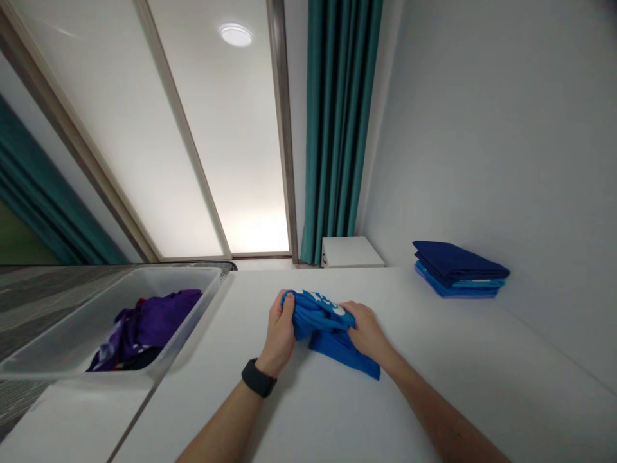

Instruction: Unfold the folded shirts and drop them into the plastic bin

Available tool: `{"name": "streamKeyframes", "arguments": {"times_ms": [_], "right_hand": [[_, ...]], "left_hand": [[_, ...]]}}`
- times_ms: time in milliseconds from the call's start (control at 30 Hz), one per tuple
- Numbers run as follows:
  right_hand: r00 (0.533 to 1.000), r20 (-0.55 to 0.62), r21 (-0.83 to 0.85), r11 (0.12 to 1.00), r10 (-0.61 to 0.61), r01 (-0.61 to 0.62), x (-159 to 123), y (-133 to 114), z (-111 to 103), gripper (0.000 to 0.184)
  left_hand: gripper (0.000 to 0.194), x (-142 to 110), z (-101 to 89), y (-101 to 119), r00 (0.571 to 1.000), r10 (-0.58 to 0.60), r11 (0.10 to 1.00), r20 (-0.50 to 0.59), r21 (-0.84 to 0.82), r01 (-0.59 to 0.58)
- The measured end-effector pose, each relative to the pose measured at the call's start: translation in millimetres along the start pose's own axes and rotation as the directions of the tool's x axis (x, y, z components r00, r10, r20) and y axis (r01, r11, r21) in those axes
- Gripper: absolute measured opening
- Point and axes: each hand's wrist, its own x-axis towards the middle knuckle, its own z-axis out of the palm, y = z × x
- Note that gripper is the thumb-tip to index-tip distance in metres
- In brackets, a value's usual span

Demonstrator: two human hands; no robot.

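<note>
A bunched blue garment with white lettering, perhaps a T-shirt (315,319), is held up just over the white table (308,424). My left hand (281,331) grips its left edge, thumb on top and the other fingers partly hidden behind. On the right side, my right hand (367,331) is closed on the cloth, with its fingertips tucked into the folds. One flap of the garment hangs below toward the table, slanting to the right. The garment's full shape is hidden by its folds.
A translucent plastic bin (212,302) at left holds crumpled purple and dark clothes (154,321). Against the right wall sits a stack of folded blue clothes (457,267). Beyond the table's far edge stand a small white cabinet (351,252) and a teal curtain (340,122).
</note>
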Motion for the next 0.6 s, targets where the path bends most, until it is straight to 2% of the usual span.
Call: {"name": "streamKeyframes", "arguments": {"times_ms": [100, 200, 267, 333, 400, 467, 533, 600], "right_hand": [[0.997, 0.074, 0.222, 0.974, 0.025, -0.041, 5, 7, -23, 0.032], [0.995, 0.027, 0.373, 0.923, 0.093, -0.096, 7, 6, -42, 0.038], [0.991, -0.04, 0.292, 0.95, 0.128, -0.111, 9, 11, -48, 0.043], [0.985, -0.141, 0.064, 0.994, 0.097, -0.089, 11, 20, -50, 0.045], [0.967, -0.253, -0.198, 0.977, 0.03, -0.082, 13, 31, -51, 0.044], [0.949, -0.314, -0.347, 0.934, -0.03, -0.085, 12, 37, -50, 0.04], [0.956, -0.283, -0.369, 0.929, -0.081, -0.03, 8, 34, -46, 0.037], [0.978, -0.134, -0.34, 0.934, -0.162, 0.108, 2, 23, -34, 0.035]], "left_hand": [[0.038, 1, -2.0, 13, 0.998, -0.07, 0.997, 0.005, -0.034, 0.07], [0.039, 8, -6.8, 17, 0.984, -0.151, 0.989, 0.091, 0.006, 0.151], [0.038, 17, -13.7, 12, 0.979, -0.153, 0.983, 0.132, 0.125, 0.137], [0.033, 29, -23.5, 6, 0.989, -0.085, 0.944, 0.122, 0.327, 0.041], [0.027, 40, -34.1, 2, 0.995, 0.048, 0.843, 0.082, 0.532, -0.085], [0.025, 46, -41.9, 3, 0.987, 0.126, 0.751, 0.098, 0.641, -0.16], [0.022, 45, -44.5, 7, 0.978, 0.08, 0.714, 0.194, 0.673, -0.192], [0.022, 38, -42.4, 9, 0.941, 0.009, 0.662, 0.337, 0.704, -0.258]]}}
